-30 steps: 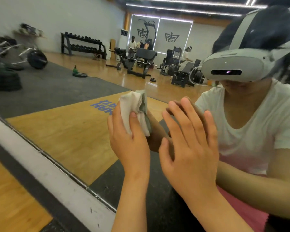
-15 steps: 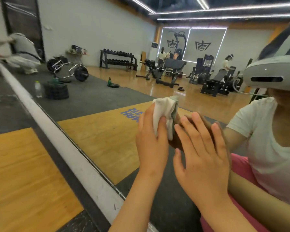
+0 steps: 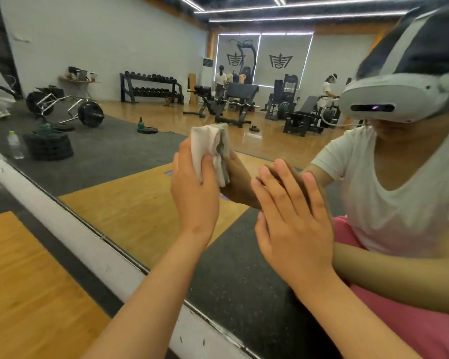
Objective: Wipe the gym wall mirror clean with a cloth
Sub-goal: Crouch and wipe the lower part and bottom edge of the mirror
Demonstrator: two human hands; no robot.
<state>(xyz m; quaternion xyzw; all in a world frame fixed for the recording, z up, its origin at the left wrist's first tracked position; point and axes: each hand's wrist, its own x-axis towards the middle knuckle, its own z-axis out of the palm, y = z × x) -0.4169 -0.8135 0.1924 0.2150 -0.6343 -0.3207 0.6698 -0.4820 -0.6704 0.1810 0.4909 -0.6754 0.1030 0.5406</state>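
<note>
The lower part of the cloth (image 3: 209, 149) is hidden behind the left hand (image 3: 195, 193), and both palms face away, so their contact with the glass shows only by reflection. The left hand grips the bunched white cloth against the mirror (image 3: 114, 156), thumb curled over it. The right hand (image 3: 293, 221) lies flat on the glass just beside it, fingers straight and slightly spread. Stacked weight plates (image 3: 48, 147), a water bottle (image 3: 14, 145) and a dumbbell rack (image 3: 151, 86) show in the reflection.
</note>
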